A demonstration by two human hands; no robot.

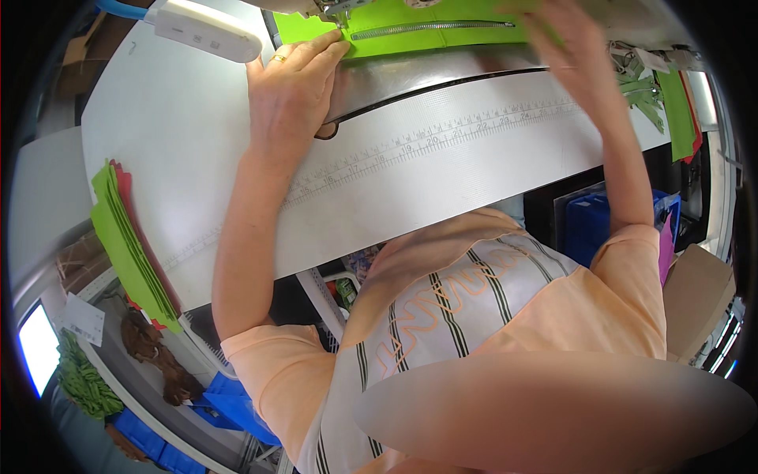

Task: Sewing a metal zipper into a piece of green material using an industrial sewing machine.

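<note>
i saw the zipper [433,31] run crosswise between the nearer left hand [290,96], flat, gripping nothing, and right hand [567,38], grip too blurred to tell.

Tabletop [442,182] passage between forearms [251,209]; presser foot [338,16] blocks beyond left hand [290,95].
</note>
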